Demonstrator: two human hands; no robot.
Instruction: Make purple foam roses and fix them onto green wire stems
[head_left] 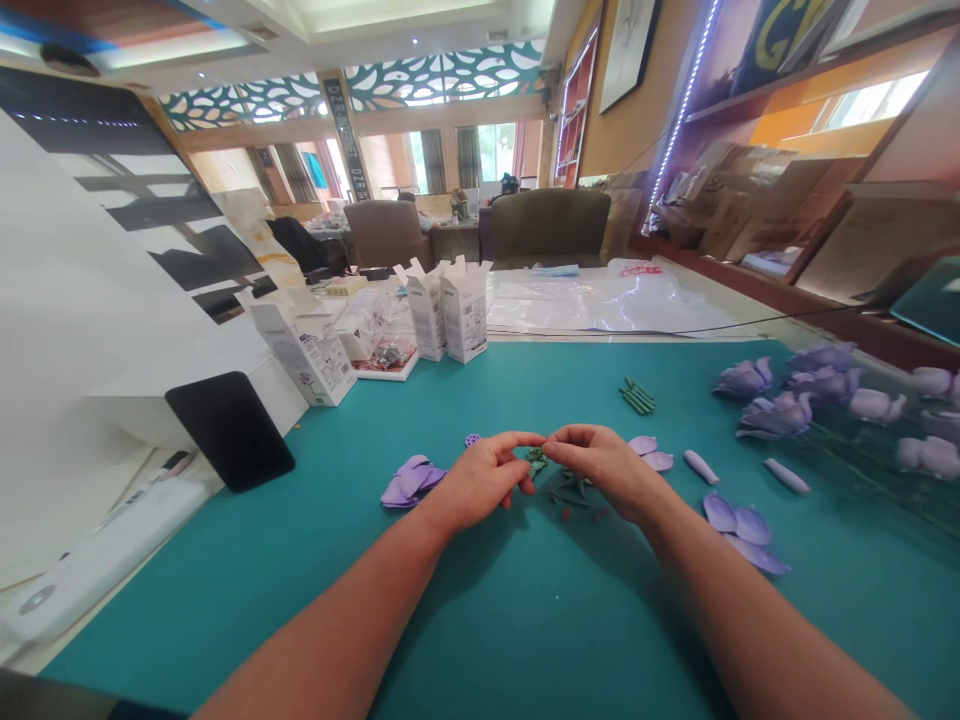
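Above the green tabletop (562, 640), the person's left hand (480, 482) and right hand (600, 462) are meeting fingertip to fingertip, each keeping a narrow gap between thumb and forefinger. A green leafy piece (536, 462) is showing right at those fingertips; whether either hand is actually gripping it, or it is lying just behind them, one cannot tell. Small green parts (576, 484) and reddish bits (566, 514) are lying beneath the right hand. A stack of purple petals (411, 482) is resting beside the left wrist, with a small purple round piece (472, 440) sitting behind that hand. To the right, two slim lilac pieces (701, 467) are lying near some cupped petals (752, 525), while a bundle of green sticks (637, 396) is lying farther back.

If the leafy piece is being pinched, a loose hold could be letting it drop among the similar green parts, and a hard squeeze could be bending it. The right forearm is passing near the cupped petals, so an outward swing could be scattering them.
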